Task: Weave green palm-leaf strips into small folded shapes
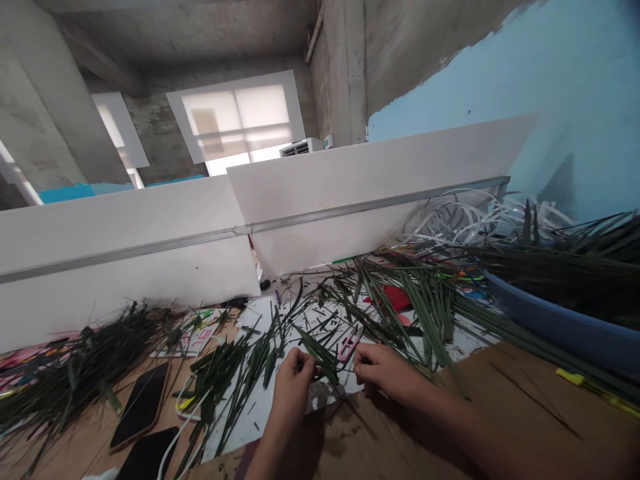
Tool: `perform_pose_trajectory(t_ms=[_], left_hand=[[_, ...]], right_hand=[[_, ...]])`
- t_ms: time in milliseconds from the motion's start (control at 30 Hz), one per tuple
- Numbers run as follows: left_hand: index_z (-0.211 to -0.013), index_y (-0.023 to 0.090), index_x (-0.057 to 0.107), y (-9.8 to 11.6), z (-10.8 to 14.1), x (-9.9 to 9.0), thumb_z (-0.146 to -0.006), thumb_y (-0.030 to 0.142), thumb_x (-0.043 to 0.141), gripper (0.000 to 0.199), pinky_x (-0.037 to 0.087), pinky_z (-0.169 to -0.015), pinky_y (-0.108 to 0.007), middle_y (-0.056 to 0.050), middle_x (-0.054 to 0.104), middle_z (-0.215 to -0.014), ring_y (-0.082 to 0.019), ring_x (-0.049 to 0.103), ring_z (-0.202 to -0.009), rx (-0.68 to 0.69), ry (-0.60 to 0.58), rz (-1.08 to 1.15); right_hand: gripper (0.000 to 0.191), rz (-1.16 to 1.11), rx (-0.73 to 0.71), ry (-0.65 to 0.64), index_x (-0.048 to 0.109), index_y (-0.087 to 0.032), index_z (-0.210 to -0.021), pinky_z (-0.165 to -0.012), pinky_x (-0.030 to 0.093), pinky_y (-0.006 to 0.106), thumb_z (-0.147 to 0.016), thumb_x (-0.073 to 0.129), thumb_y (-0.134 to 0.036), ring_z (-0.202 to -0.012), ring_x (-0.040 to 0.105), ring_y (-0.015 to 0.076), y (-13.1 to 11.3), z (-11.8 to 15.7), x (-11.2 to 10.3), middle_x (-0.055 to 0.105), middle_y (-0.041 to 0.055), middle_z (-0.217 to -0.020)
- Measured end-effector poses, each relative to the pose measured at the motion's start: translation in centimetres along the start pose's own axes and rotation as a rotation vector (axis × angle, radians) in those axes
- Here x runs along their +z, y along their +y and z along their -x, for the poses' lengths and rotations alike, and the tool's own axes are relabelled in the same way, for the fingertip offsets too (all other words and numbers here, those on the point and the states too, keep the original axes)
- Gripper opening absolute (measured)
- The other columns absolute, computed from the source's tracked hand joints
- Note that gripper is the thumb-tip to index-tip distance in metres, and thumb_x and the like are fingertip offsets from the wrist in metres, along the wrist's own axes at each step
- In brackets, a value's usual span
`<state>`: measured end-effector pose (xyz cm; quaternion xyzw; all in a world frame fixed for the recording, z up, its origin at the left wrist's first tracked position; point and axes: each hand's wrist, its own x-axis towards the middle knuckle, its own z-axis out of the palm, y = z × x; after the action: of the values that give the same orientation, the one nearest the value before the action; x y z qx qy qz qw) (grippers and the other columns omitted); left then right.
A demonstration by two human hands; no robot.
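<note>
My left hand (293, 381), at the lower middle, has its thumb and fingers pinched together. A green leaf blade (320, 355) runs out past its fingertips, seemingly held there. To its right, my right hand (383, 370) is closed with the fingers curled under; anything inside them is hidden. Between the two hands, just beyond them, lies a pink-handled cutting tool (349, 345). Cut leaf strips (250, 357) lie left of my left hand, and a larger sheaf of long leaves (425, 303) spreads beyond my right hand. Small dark clippings dot the white sheet (223, 437).
Two phones (143, 405) (147, 457) and a white cable (173, 443) lie at lower left, near a dark green leaf pile (95, 353). A blue tub (560, 327) of leaves stands at right. White panels (320, 193) border the back; coiled white strips (450, 217) sit behind. Brown cardboard (520, 407) covers the front.
</note>
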<state>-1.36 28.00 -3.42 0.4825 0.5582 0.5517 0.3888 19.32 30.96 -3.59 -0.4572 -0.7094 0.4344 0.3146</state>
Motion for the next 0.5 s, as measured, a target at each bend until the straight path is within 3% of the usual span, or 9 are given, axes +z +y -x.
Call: perform_pose_trajectory(t_ms=[100, 233, 333, 500], left_hand=[[-0.063, 0.019, 0.059, 1.1, 0.1, -0.6, -0.061, 0.049, 0.077, 0.035, 0.047, -0.065, -0.029, -0.003, 0.067, -0.069, -0.018, 0.059, -0.065, 0.002, -0.037, 0.012], [-0.069, 0.020, 0.056, 2.2, 0.5, -0.6, -0.061, 0.055, 0.080, 0.044, 0.045, -0.059, -0.028, -0.010, 0.077, -0.087, -0.013, 0.054, -0.054, -0.032, -0.142, 0.129], [-0.075, 0.020, 0.054, 2.2, 0.9, -0.1, -0.064, 0.055, 0.080, 0.045, 0.044, -0.057, -0.027, -0.006, 0.076, -0.075, -0.013, 0.056, -0.052, -0.070, -0.203, 0.225], [-0.078, 0.017, 0.061, 1.2, 1.1, 1.0, -0.061, 0.051, 0.081, 0.043, 0.039, -0.050, -0.025, 0.000, 0.065, -0.055, -0.013, 0.054, -0.048, -0.096, -0.202, 0.142]], right_hand=[[0.009, 0.071, -0.030, 0.040, 0.052, -0.022, -0.065, -0.055, 0.033, 0.026, -0.073, 0.054, -0.019, -0.057, 0.057, 0.0171, -0.4, 0.2, -0.1, 0.061, -0.0010, -0.061], [0.010, 0.156, -0.073, 0.064, 0.055, -0.022, -0.066, -0.057, 0.032, 0.026, -0.076, 0.055, -0.019, -0.063, 0.055, 0.0179, -0.8, 0.3, -0.2, 0.061, -0.0007, -0.063], [0.011, 0.123, -0.109, 0.063, 0.057, -0.021, -0.066, -0.058, 0.032, 0.026, -0.077, 0.057, -0.021, -0.066, 0.054, 0.0181, -1.0, 0.2, -0.2, 0.061, -0.0004, -0.064], [0.010, -0.194, -0.111, -0.010, 0.062, -0.020, -0.074, -0.055, 0.040, 0.025, -0.074, 0.062, -0.030, -0.061, 0.054, 0.0159, -1.4, 0.3, -0.1, 0.059, -0.0012, -0.067]])
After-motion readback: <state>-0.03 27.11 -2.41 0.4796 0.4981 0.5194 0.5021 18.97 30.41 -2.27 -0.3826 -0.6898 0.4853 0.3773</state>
